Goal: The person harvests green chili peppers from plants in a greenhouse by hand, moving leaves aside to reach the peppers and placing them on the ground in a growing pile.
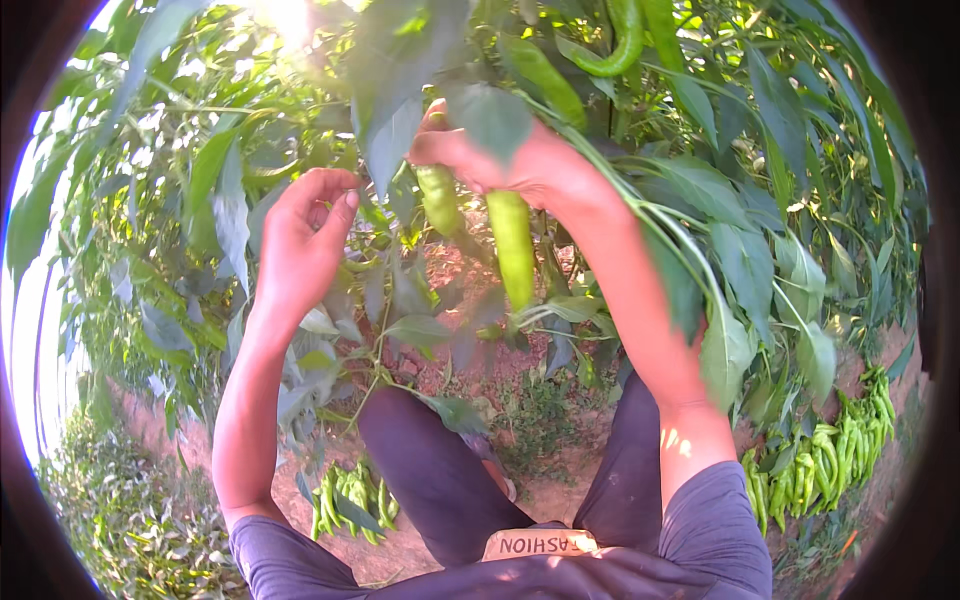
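Observation:
My right hand (480,154) reaches in among the pepper plants, partly covered by a leaf. One long green pepper (512,251) hangs below its palm, the upper end hidden in the grip. Below the fingertips is a second green pepper (439,199); whether those fingers hold it is hard to tell. My left hand (311,232) is raised to the left of them, beside the leaves. Its fingers are loosely curled, the thumb close to the forefinger, and no pepper shows in it. More green peppers (544,79) hang on the plant above my right wrist.
Leafy stems (675,232) drape across my right forearm. A long row of picked green peppers (825,465) lies on the soil at the right. A smaller pile of peppers (352,499) lies beside my bent left leg (442,480). Low plants (135,517) grow at lower left.

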Demonstrator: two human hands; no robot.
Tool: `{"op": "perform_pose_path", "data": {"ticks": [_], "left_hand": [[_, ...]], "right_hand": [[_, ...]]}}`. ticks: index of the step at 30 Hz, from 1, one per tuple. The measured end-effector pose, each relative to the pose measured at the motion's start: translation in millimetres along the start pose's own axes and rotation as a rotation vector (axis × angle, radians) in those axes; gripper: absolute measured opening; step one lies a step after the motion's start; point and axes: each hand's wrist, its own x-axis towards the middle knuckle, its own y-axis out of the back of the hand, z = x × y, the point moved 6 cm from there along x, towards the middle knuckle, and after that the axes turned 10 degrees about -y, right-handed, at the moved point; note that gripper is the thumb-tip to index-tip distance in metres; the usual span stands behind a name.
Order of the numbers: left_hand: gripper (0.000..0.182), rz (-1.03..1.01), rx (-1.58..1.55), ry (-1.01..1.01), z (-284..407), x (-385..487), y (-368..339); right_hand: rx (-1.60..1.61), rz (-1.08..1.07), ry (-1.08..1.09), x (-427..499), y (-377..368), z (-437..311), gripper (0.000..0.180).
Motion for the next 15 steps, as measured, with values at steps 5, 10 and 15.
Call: {"op": "perform_pose_path", "data": {"ticks": [5,10,15], "left_hand": [[0.049,-0.147,-0.341,0.089,73.9,-50.4,22.1],[0.066,-0.381,-0.503,0.304,77.3,-96.9,3.5],[0.055,-0.573,-0.604,0.482,70.2,-164.4,16.2]], "right_hand": [[0.25,-0.292,-0.184,-21.0,-67.1,-28.7,0.037],[0.739,-0.305,-0.437,-43.2,-128.0,-25.6,0.016],[0.307,-0.108,-0.215,-61.3,-181.5,-15.8,0.032]]}}
